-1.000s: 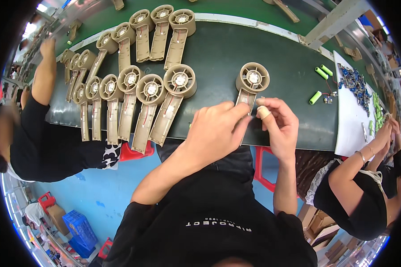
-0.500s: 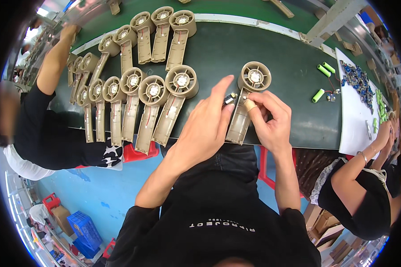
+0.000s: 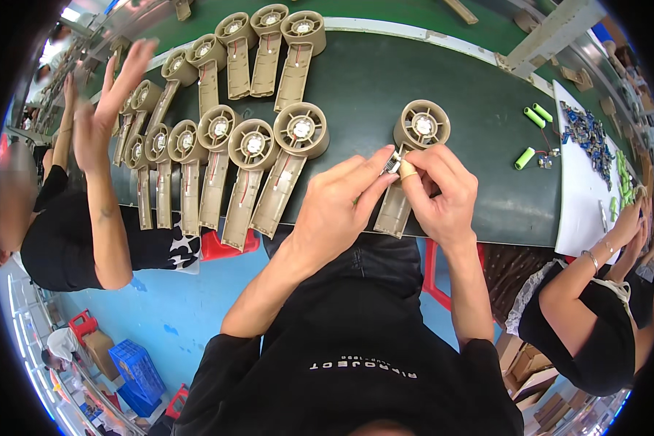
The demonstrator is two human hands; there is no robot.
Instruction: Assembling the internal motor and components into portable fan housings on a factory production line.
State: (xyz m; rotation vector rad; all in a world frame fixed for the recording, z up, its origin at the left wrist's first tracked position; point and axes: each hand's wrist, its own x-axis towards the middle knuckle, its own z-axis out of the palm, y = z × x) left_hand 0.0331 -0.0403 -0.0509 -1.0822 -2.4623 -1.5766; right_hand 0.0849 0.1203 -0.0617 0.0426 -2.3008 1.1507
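A beige handheld fan shell (image 3: 394, 212) lies before me on the dark green bench, its round fan head pointing away and its open handle toward me. Over the handle, my left hand (image 3: 339, 195) pinches a small circuit board (image 3: 392, 164) between thumb and fingertips. My right hand (image 3: 440, 190) is closed, thumb and forefinger pressed together right against the board's edge; the tiny piece between them is hidden. A tan cover wraps a digit of this hand. Both hands meet just below the fan head and partly hide the handle.
More fan shells (image 3: 254, 149) stand in two rows to the left. Green battery cells (image 3: 525, 158) with wires lie to the right, beside a white board (image 3: 570, 211) bearing a pile of blue circuit boards (image 3: 587, 134). Co-workers sit on both sides; one raises a hand (image 3: 109, 109) at left.
My left hand has moved right, bringing the circuit board against my right fingertips. Its forefinger, stretched out before, is now bent onto the board. The left co-worker's arm has swung nearer.
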